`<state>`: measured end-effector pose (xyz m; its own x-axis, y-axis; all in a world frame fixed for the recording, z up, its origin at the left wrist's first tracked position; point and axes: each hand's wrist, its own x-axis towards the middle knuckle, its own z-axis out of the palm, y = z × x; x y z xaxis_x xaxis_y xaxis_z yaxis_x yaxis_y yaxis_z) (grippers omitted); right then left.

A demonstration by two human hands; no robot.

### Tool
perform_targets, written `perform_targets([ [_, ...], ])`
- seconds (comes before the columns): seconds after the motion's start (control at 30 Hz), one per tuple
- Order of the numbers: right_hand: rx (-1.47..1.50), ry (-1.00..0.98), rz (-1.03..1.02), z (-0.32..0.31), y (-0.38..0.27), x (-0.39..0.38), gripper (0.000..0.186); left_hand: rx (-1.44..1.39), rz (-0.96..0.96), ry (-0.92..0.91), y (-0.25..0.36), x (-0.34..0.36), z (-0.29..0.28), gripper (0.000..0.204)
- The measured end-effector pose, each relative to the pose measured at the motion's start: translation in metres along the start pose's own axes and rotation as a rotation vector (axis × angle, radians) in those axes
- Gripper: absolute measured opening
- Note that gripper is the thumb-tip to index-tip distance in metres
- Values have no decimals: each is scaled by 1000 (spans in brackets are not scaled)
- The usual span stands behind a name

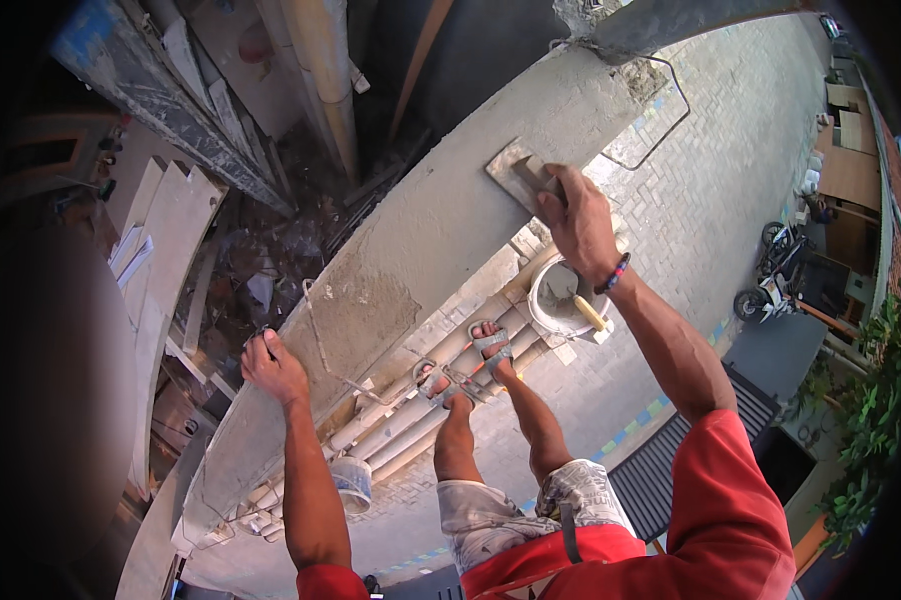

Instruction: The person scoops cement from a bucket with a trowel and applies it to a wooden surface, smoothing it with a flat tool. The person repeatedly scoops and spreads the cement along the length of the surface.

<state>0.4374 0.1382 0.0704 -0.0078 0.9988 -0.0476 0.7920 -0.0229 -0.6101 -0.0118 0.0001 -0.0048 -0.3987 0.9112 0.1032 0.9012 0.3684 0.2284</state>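
Note:
My right hand [586, 228] is closed around the handle of a plastering trowel [513, 172], whose flat blade lies against the grey plastered top of a long wall [461, 200]. Farther down that wall, a rougher, browner patch of mortar [371, 305] shows. My left hand [277, 370] is curled over the wall's far edge, with a small dark bit at its fingertips that I cannot make out. Below my right wrist stands a white bucket [539, 302] holding grey mortar, with a yellow-handled tool [591, 313] leaning in it.
My sandalled feet stand on a platform of bamboo poles [401, 430], where a second bucket [351, 475] sits. Bent metal rods [686, 105] cross the wall. Boards [171, 240] and debris lie beyond it. A paved lane [741, 120] with a motorbike [771, 285] runs at right.

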Motion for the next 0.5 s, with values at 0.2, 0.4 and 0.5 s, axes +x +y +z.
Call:
perform_targets([
  [0.2,39,75,0,-19,-3,20,29,24,-20,-32,-5,-2,-3,43],
  [0.4,-95,275,105,-44,61,127,33,22,11,-9,-1,1,3,43],
  [0.5,-38,209,67,-13,31,111,32,13,9,-2,2,1,4,42],
])
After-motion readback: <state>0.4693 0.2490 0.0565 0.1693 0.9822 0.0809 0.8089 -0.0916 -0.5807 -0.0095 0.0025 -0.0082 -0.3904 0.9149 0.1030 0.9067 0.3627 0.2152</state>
